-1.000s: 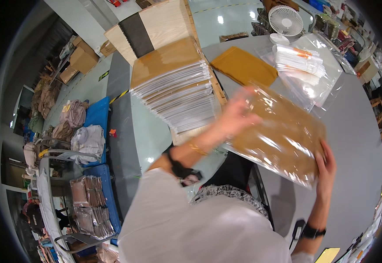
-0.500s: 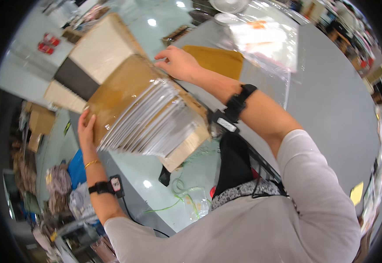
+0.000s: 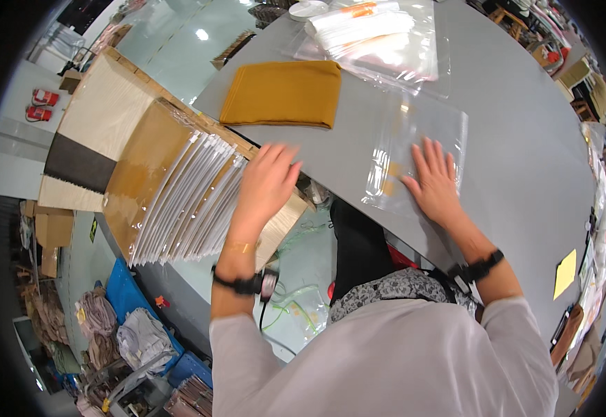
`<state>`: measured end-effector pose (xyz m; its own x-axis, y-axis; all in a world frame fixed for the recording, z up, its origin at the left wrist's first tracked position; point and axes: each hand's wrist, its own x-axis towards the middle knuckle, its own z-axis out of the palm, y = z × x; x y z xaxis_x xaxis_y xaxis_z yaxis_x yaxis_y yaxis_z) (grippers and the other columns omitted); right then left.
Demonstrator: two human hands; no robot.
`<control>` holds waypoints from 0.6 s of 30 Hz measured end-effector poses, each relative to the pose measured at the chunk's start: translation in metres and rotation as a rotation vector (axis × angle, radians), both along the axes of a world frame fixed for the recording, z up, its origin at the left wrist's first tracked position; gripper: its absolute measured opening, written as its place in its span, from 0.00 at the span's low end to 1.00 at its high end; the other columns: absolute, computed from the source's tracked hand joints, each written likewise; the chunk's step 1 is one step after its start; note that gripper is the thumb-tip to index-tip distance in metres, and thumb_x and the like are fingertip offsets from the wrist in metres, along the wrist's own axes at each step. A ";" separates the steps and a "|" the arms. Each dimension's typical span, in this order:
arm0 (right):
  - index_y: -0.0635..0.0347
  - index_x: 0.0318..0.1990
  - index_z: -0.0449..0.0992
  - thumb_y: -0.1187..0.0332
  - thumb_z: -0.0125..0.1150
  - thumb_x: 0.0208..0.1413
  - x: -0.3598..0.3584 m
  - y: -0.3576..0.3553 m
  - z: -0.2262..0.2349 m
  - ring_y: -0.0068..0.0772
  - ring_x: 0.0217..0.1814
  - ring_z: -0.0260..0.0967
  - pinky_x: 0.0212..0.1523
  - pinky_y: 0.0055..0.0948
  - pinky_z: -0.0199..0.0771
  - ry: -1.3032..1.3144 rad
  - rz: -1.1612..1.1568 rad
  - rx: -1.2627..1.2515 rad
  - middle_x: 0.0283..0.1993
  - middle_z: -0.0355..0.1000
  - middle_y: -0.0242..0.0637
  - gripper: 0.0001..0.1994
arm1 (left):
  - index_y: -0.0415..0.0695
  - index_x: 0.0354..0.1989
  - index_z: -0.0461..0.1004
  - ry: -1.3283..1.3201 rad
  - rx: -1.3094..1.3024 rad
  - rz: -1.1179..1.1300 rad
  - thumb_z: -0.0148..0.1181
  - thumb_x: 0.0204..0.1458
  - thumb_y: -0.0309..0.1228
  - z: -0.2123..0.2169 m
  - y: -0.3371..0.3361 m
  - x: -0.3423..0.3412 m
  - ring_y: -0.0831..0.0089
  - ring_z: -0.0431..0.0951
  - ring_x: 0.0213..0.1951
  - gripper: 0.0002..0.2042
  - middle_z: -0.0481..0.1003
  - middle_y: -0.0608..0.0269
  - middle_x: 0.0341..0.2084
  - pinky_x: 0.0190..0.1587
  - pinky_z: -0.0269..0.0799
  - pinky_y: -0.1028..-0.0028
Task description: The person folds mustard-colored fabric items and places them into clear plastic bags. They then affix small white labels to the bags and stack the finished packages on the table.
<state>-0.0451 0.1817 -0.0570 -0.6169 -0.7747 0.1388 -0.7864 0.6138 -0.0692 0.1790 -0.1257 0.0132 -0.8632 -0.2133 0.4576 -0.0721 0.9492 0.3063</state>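
Observation:
My right hand lies flat, fingers spread, on an empty clear plastic bag on the grey table. My left hand hovers with fingers apart over the near edge of a tall stack of bagged mustard cloths that rests on a wooden crate at the table's left side. It holds nothing. A folded mustard-yellow cloth lies on the table beyond both hands.
A pile of clear plastic bags sits at the table's far side. A yellow note lies at the right edge. Blue bins with bundled fabric stand on the floor at lower left. Cardboard boxes stand at far left.
My view has swung back to the table. My right hand left the stack's top and now presses an empty bag flat; my left hand moved from the stack's far side to its near edge.

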 end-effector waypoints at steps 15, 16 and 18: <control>0.66 0.64 0.75 0.56 0.63 0.69 -0.082 -0.076 0.068 0.42 0.59 0.77 0.58 0.39 0.80 -1.715 -0.388 -0.765 0.63 0.75 0.51 0.25 | 0.43 0.32 0.76 0.038 -0.206 -0.090 0.66 0.51 0.37 -0.002 0.083 -0.142 0.55 0.79 0.38 0.10 0.76 0.57 0.32 0.39 0.78 0.58; 0.66 0.64 0.75 0.59 0.64 0.68 -0.084 -0.080 0.072 0.40 0.57 0.79 0.56 0.38 0.80 -1.767 -0.299 -0.732 0.61 0.77 0.50 0.24 | 0.44 0.31 0.76 -0.007 -0.220 -0.140 0.67 0.51 0.37 0.004 0.116 -0.133 0.57 0.79 0.37 0.10 0.75 0.58 0.31 0.37 0.78 0.60; 0.67 0.63 0.75 0.64 0.64 0.67 -0.081 -0.064 0.073 0.35 0.54 0.80 0.54 0.35 0.81 -1.755 -0.124 -0.730 0.57 0.79 0.46 0.21 | 0.46 0.29 0.75 0.035 -0.124 -0.282 0.67 0.53 0.40 0.018 0.166 -0.112 0.60 0.79 0.37 0.11 0.74 0.60 0.30 0.35 0.77 0.62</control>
<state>-0.1260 0.1178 0.0158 -0.4450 -0.8092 -0.3837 0.4882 0.1400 -0.8614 0.0673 0.0401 0.0315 -0.8635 0.0921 0.4959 0.2084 0.9605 0.1846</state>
